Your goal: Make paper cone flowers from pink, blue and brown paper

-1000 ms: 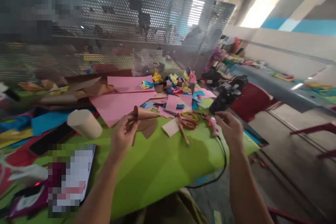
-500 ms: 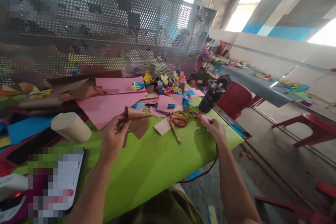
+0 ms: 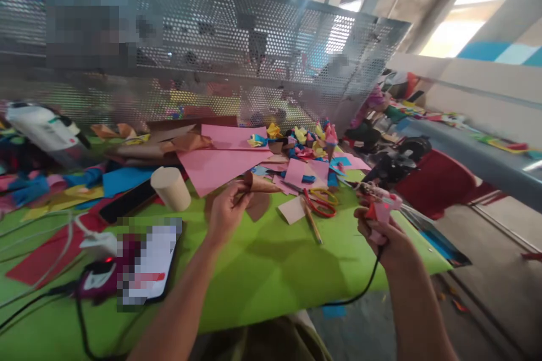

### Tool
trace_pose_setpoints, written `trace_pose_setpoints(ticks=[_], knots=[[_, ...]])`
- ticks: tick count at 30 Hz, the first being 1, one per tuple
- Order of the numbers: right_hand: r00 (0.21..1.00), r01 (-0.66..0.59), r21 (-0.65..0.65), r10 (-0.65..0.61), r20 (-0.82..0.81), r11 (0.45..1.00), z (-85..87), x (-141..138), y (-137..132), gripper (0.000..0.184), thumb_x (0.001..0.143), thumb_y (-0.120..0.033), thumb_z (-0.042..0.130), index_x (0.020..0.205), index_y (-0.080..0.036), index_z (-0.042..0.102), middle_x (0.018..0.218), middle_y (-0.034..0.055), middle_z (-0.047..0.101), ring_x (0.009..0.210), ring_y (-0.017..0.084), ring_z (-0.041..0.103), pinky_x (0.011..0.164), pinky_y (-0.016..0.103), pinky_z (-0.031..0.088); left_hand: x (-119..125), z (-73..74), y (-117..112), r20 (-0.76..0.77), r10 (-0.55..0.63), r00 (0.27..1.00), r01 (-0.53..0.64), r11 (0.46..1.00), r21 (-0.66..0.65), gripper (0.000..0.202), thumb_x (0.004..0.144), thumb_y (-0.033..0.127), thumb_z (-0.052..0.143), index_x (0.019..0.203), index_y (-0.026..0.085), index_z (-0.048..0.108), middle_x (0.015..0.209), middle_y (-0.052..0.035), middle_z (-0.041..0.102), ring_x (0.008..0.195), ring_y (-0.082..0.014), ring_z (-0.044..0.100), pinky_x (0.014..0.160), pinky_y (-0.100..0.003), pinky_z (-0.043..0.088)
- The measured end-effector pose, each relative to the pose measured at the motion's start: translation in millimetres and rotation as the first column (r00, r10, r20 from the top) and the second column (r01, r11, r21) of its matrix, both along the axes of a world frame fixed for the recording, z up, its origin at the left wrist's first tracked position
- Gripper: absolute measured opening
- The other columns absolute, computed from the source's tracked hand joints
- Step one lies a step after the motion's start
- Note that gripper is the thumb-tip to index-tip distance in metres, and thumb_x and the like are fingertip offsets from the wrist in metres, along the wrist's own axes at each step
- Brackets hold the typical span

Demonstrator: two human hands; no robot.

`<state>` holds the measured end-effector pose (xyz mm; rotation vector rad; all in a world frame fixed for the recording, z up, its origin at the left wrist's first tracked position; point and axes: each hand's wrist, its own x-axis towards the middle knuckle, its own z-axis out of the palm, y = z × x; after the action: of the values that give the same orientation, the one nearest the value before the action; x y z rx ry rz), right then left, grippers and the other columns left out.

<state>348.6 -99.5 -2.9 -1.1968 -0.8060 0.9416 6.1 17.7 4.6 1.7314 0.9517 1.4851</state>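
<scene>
My left hand point(image 3: 225, 214) is closed on a rolled brown paper cone point(image 3: 259, 184), held just above the green sheet point(image 3: 262, 271) that covers the table. My right hand point(image 3: 383, 234) grips a pink glue gun point(image 3: 380, 203) by its handle and holds it up off the table, nozzle pointing left. Its black cord point(image 3: 359, 292) hangs down over the table's front edge. Red and yellow scissors point(image 3: 319, 203) and a pencil point(image 3: 312, 223) lie between my hands. More brown paper point(image 3: 256, 206) lies under the cone.
Pink paper sheets point(image 3: 220, 163) and a heap of coloured scraps point(image 3: 305, 141) lie behind. A beige roll point(image 3: 170, 188) and a phone point(image 3: 148, 262) are at left, a white bottle point(image 3: 40, 127) at far left. A perforated metal screen point(image 3: 203, 56) backs the table. Red chair point(image 3: 436, 183) at right.
My right hand has taken up the pink glue gun from the table and lifted it. My left hand keeps hold of the cone. The view has swung to the left.
</scene>
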Motion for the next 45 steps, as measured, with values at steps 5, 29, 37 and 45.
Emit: trace_pose_setpoints(ticks=[5, 29, 37, 45], knots=[[0.978, -0.196, -0.099, 0.201, 0.047, 0.976, 19.0, -51.3, 11.8, 0.034, 0.063, -0.052, 0.078, 0.076, -0.022, 0.073, 0.073, 0.0089, 0.071, 0.063, 0.023, 0.063, 0.052, 0.034, 0.049, 1.0, -4.3, -3.0, -0.053, -0.016, 0.998, 0.016, 1.0, -0.001, 0.011, 0.088, 0.03, 0.062, 0.086, 0.02, 0.066, 0.084, -0.0039, 0.073, 0.08, -0.0175, 0.07, 0.076, -0.027, 0.055], [0.827, -0.232, -0.168, 0.285, 0.485, 0.958, 36.6, -96.5, 25.9, 0.048, 0.077, -0.064, 0.071, 0.084, -0.017, 0.072, 0.063, -0.0005, 0.053, 0.054, 0.012, 0.037, 0.049, 0.025, 0.027, -0.4, 8.4, -15.8, -0.212, 0.05, 0.976, -0.013, 0.985, 0.173, 0.011, 0.087, 0.019, 0.059, 0.087, 0.025, 0.069, 0.086, -0.0043, 0.073, 0.08, -0.0216, 0.068, 0.073, -0.03, 0.051], [0.813, -0.237, -0.196, 0.305, 0.496, 0.952, 31.9, -94.2, 26.2, 0.044, 0.078, -0.063, 0.07, 0.074, -0.02, 0.068, 0.058, -0.0015, 0.051, 0.053, 0.014, 0.038, 0.05, 0.026, 0.027, -1.7, 9.7, -16.6, -0.261, 0.06, 0.964, -0.014, 0.984, 0.176, 0.01, 0.089, 0.021, 0.058, 0.087, 0.023, 0.068, 0.085, -0.0043, 0.072, 0.08, -0.0202, 0.067, 0.073, -0.028, 0.051], [0.814, -0.214, -0.182, 0.279, 0.51, 0.96, 35.9, -94.4, 23.6, 0.041, 0.079, -0.059, 0.069, 0.073, -0.019, 0.065, 0.056, -0.0047, 0.042, 0.051, 0.011, 0.031, 0.049, 0.026, 0.023, -1.6, 7.4, -15.4, -0.252, 0.071, 0.965, -0.013, 0.975, 0.223, 0.01, 0.09, 0.022, 0.058, 0.088, 0.024, 0.068, 0.088, -0.0044, 0.074, 0.083, -0.0204, 0.069, 0.075, -0.029, 0.053]])
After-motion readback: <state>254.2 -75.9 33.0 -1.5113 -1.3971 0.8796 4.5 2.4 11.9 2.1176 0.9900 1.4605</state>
